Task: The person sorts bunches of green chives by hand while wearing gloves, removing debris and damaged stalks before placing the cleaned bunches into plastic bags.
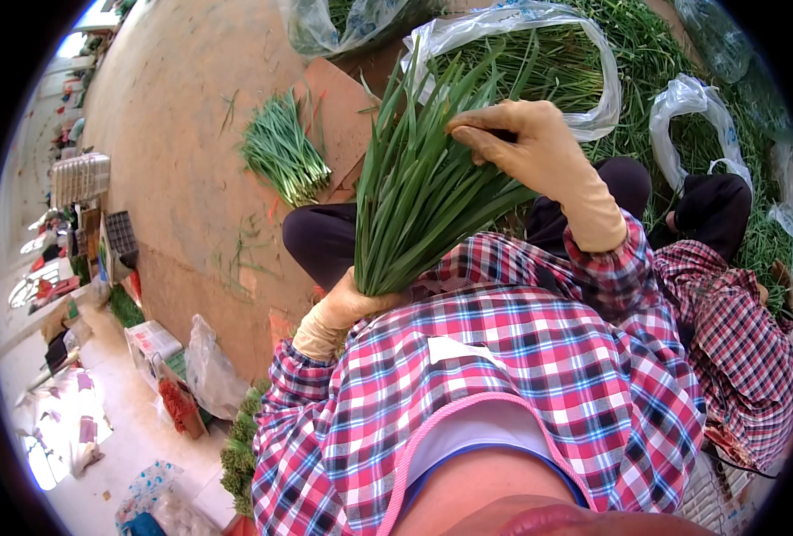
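Note:
My left hand (343,308), in a tan rubber glove, grips the base of a bunch of long green chives (419,192) that fans upward in front of my chest. My right hand (526,143), gloved the same way, rests on the upper leaves of that bunch with fingers curled into them. Both sleeves are red, white and blue plaid. My dark-trousered knees (325,237) show behind the bunch.
A second chive bundle (282,154) lies on brown cardboard (338,107). Clear plastic bags (539,54) full of chives and a loose green heap (646,54) fill the upper right. A person in a plaid shirt (736,330) sits at my right. Crates and boxes (119,237) stand at the left.

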Demonstrator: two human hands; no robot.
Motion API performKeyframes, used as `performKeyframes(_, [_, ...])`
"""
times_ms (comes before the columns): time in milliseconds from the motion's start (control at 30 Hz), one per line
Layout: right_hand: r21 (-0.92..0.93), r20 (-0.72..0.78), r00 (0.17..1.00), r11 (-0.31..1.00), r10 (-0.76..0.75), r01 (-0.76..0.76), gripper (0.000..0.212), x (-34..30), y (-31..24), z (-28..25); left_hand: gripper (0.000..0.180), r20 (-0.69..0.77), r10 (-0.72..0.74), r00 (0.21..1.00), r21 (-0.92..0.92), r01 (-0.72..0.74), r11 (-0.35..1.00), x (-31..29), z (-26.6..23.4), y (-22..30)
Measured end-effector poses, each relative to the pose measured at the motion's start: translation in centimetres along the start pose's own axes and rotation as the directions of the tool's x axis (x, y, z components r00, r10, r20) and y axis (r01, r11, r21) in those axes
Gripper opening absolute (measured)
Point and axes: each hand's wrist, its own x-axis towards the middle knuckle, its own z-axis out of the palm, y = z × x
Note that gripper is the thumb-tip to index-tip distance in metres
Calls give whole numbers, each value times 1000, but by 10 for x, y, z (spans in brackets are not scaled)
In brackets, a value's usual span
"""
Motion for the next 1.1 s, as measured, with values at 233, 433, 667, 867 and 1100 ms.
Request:
performKeyframes(233, [263,370,909,916,194,-302,33,6,19,19,66,82,18,996,-18,-17,1000,3,28,31])
performKeyframes(433, [365,360,915,874,184,-320,24,0,24,33,72,66,-5,998,0,5,1000,1,9,8])
performKeyframes(667, [271,277,961,959,0,-78,28,-6,32,31,71,58,-40,998,-98,46,994,2,-2,-10])
performKeyframes(867, [242,288,948,947,136,-209,33,-6,30,26,71,97,-61,993,-111,72,991,4,1,-2])
performKeyframes(1100, [454,354,909,810,219,-372,30,-6,27,35,72,48,-113,992,-125,118,985,-1,6,2])
